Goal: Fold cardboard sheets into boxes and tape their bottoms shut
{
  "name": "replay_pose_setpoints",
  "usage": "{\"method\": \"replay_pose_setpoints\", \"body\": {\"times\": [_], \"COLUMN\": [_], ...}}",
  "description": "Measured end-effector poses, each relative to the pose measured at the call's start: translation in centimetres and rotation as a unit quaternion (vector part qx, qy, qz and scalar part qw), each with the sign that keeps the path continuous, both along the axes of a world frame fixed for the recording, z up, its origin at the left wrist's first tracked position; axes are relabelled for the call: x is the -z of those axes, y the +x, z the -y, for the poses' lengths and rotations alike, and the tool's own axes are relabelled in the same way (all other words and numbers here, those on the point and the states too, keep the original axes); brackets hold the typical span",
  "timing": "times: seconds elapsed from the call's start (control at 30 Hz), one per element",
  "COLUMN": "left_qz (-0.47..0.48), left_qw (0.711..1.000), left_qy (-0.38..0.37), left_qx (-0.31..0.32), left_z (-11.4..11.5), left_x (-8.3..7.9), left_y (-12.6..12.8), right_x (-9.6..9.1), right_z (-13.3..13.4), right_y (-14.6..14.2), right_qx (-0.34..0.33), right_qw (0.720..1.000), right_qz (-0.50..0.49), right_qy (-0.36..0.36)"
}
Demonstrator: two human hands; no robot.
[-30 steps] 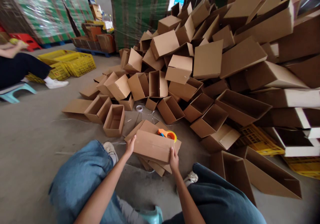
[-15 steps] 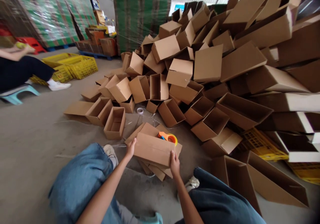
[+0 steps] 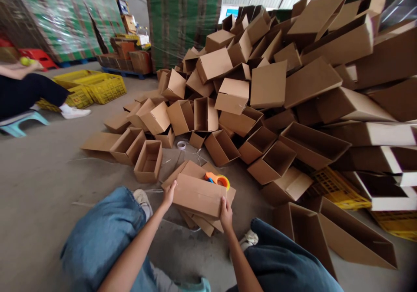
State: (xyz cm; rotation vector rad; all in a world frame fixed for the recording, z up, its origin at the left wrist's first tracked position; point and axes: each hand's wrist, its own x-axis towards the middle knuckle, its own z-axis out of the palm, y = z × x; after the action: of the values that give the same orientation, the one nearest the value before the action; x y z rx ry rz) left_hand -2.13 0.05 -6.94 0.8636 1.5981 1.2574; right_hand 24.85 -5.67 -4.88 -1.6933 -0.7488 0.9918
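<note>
Between my knees I hold a brown cardboard box point(image 3: 198, 195) by its two short ends. My left hand point(image 3: 169, 195) grips the left end and my right hand point(image 3: 226, 213) the right end, thumbs toward the upper face. Tape runs along that face. Beneath and behind the box lie flattened cardboard pieces point(image 3: 192, 168). On them, just past the box's far right corner, rests an orange tape dispenser point(image 3: 216, 179) with a yellow roll and a blue part. The box hides some of the cardboard underneath.
A tall heap of cardboard boxes point(image 3: 269, 83) spreads ahead and right. A small open box point(image 3: 148, 162) stands left of the flat pieces, with a white tape roll point(image 3: 181, 145) beyond. Yellow crates point(image 3: 107, 89) sit far left, near a seated person point(image 3: 35, 86).
The view has shifted slightly. My hands keep the same hold on the box, which stays in nearly the same place.
</note>
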Motion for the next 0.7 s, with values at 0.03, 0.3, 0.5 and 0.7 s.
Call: {"method": "replay_pose_setpoints", "body": {"times": [0.03,0.3,0.5,0.7], "left_qz": [0.001,0.026,0.035,0.043], "left_qw": [1.0,0.999,0.999,0.999], "left_qy": [-0.005,0.005,0.006,0.009], "left_qx": [0.003,-0.021,-0.023,-0.03], "left_z": [0.0,0.1,0.3,0.4], "left_x": [0.1,-0.6,-1.1,-1.3], "left_y": [-0.1,0.3,0.5,0.5], "right_x": [0.0,-0.4,-0.6,-0.3], "right_z": [0.0,0.1,0.3,0.3], "right_y": [0.0,-0.2,-0.3,-0.2], "right_qx": [0.003,-0.01,-0.012,-0.007], "right_qw": [1.0,1.0,1.0,1.0], "right_qz": [0.001,0.004,-0.003,0.011], "right_qy": [0.006,0.018,0.025,0.017]}}
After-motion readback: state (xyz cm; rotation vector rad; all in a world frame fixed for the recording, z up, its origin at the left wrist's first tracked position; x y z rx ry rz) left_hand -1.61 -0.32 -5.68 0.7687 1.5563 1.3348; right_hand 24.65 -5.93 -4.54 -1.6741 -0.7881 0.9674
